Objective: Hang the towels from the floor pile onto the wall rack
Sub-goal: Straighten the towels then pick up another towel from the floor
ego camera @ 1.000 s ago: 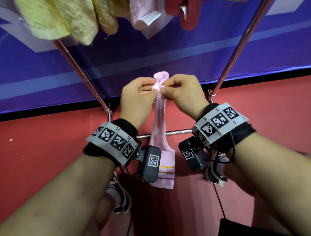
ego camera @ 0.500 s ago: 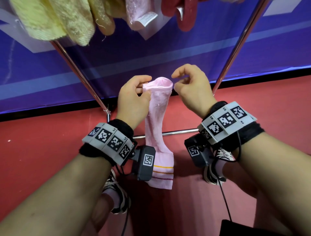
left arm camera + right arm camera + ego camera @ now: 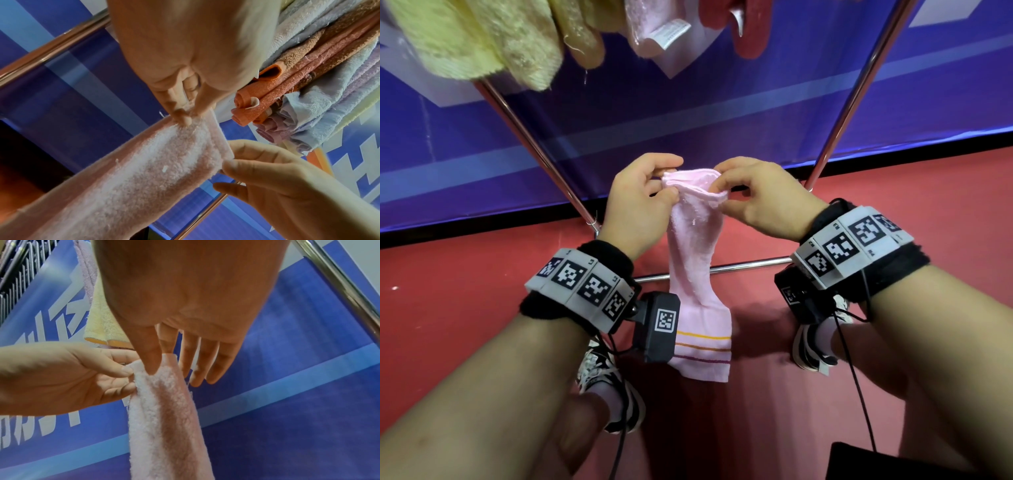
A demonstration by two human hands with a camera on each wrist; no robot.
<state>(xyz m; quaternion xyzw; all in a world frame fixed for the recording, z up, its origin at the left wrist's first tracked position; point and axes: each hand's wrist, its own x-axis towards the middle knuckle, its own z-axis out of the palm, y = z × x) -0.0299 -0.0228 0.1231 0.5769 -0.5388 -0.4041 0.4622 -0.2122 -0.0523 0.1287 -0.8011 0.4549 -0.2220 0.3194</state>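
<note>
A small pink towel [image 3: 693,260] with coloured stripes near its bottom hem hangs straight down between my hands, in front of the metal rack [image 3: 859,92]. My left hand [image 3: 640,202] pinches the left end of its top edge between thumb and fingertips. My right hand [image 3: 753,195] pinches the right end of that edge, thumb in front. In the left wrist view the pink towel [image 3: 144,170] stretches away from my left hand [image 3: 185,113] to my right hand [image 3: 257,170]. In the right wrist view the thumb of my right hand [image 3: 156,365] presses on the pink towel [image 3: 162,410].
Yellow towels [image 3: 482,41], a pink one with a label [image 3: 654,31] and a red one [image 3: 750,31] hang from the rack's top. Its slanted legs [image 3: 537,144] and a low crossbar [image 3: 750,265] stand before a blue wall banner. My shoes [image 3: 616,387] rest on red floor.
My right hand, which had let go half a second ago, has come back and taken the top edge. The edge is now spread wider between both hands.
</note>
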